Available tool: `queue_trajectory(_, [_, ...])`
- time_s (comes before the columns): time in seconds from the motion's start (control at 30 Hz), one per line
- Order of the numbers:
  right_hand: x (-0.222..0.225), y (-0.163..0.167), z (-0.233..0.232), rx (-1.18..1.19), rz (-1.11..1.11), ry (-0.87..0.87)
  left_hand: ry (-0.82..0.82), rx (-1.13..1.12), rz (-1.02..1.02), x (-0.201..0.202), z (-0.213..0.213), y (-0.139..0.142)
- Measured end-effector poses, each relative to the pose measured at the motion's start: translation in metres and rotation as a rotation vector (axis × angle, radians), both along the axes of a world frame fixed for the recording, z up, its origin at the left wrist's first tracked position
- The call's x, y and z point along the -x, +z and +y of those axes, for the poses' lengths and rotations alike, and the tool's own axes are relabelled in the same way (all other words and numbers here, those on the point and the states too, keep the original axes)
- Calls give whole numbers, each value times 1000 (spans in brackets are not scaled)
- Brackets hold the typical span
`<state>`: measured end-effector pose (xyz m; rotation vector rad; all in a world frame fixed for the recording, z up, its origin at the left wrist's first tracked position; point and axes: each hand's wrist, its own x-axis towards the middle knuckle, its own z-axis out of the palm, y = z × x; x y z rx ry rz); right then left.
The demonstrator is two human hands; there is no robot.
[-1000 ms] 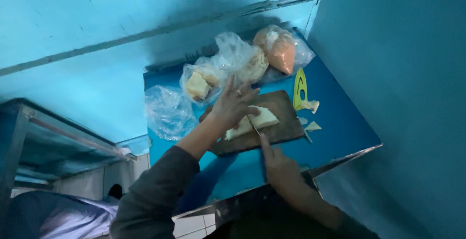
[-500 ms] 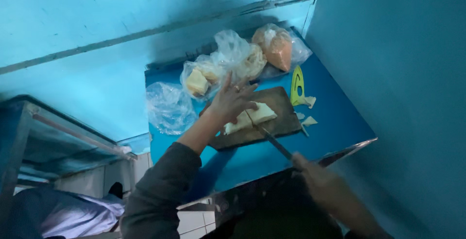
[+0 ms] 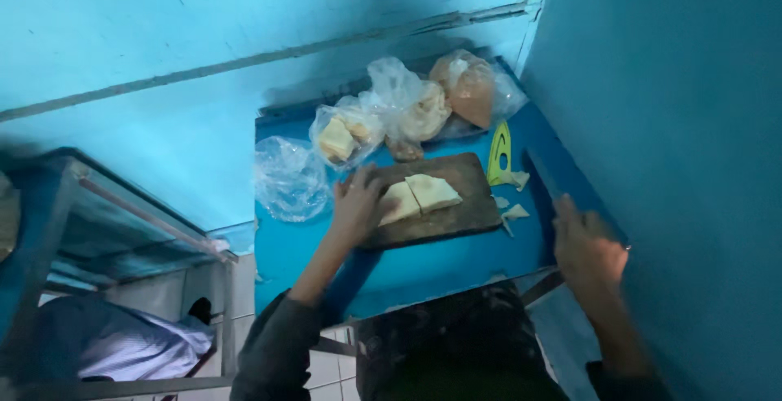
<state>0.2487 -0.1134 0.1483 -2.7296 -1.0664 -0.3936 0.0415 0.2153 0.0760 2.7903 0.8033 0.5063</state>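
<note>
Hands: left [image 3: 356, 205] flat on board [image 3: 456, 218], right [image 3: 588, 248] gripping knife [image 3: 541, 174], over blue table [image 3: 423, 266].

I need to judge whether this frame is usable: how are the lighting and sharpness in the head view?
Head view: dim, with a strong blue cast; the right hand and its knife are motion-blurred, the left hand and pale slab on the cutting board fairly sharp; plastic bags show mild glare.

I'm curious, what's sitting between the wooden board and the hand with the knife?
In the head view, small pale scraps lie on the blue table between the cutting board and the right hand.
</note>
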Motion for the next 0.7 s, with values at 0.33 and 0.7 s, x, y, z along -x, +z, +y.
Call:
queue_trajectory(0.33, [-3, -10, 25, 124, 164, 68, -56, 226, -284, -8, -16, -6])
queue_trajectory(0.7, [-28, -7, 139, -284, 437, 996, -215, 689, -513, 0, 1, -1])
